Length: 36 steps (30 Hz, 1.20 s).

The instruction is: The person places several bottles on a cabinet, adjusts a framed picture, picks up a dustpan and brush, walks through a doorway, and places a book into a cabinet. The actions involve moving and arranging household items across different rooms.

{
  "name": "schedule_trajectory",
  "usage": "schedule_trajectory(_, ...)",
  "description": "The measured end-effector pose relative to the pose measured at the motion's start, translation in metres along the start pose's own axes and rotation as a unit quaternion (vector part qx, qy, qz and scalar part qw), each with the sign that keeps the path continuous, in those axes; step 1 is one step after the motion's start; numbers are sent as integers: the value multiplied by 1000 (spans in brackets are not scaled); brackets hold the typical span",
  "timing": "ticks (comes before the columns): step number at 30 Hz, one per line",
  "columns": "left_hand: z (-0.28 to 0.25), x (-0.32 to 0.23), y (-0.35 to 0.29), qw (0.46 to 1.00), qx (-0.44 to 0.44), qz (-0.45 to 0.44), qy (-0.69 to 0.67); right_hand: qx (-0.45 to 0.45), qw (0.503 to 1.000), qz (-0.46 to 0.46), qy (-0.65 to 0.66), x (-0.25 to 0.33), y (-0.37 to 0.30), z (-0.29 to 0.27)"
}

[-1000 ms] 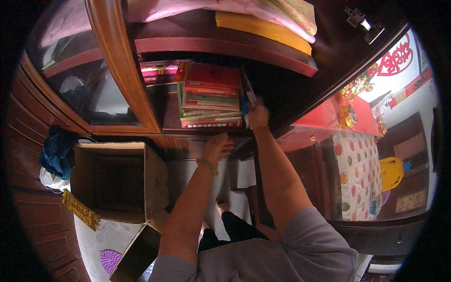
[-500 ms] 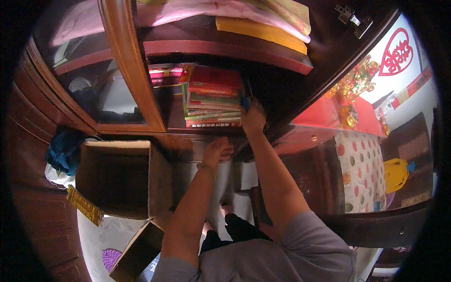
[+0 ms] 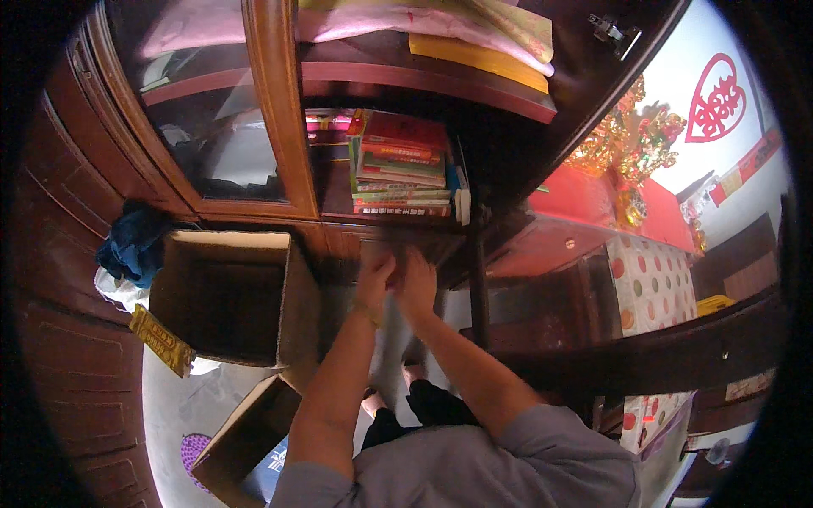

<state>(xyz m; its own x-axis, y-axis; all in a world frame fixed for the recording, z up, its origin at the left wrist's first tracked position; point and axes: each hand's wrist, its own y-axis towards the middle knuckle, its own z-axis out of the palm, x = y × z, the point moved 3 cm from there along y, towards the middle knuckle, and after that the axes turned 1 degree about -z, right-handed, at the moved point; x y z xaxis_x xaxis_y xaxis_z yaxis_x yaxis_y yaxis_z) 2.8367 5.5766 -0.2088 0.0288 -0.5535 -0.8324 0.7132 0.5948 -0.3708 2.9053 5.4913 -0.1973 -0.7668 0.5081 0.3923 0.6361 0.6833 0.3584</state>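
My left hand and my right hand are close together, in front of the drawer front below the open cabinet shelf. Motion smears the left fingers, so their pose is unclear. The right hand's fingers reach forward, apart, with nothing visible in them. Above and beyond the hands, a stack of books with red, green and white spines lies on the shelf. A blue-and-white book stands upright against its right side.
Left of my arms stands an open cardboard box; another box is below it. A dark wooden door frame spans the right. Yellow packets and folded pink cloth fill the upper shelf. A glass door stands left.
My right hand has let go of the blue-and-white book and drawn back from the shelf to beside my left hand. The wooden door frame at the right appears higher in view.
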Motion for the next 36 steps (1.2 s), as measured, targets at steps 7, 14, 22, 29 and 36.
schedule_trajectory(7, -26, 21, -41, 997, -38, -10, 68, 204, 964, -139, -101, 26, -115, -30)
schedule_trajectory(14, -22, 34, -81, 997, 28, -16, 76, 459, 684, -328, -463, -28, -215, -82)
schedule_trajectory(22, 4, 26, -113, 994, 55, -25, 87, 471, 584, -379, -542, -58, -210, -125)
schedule_trajectory(29, 2, 13, -132, 996, 47, -3, 81, 456, 583, -415, -529, -33, -193, -105)
schedule_trajectory(36, -30, -28, -161, 992, -51, 113, 4, 428, 579, -507, -475, 41, -169, -36)
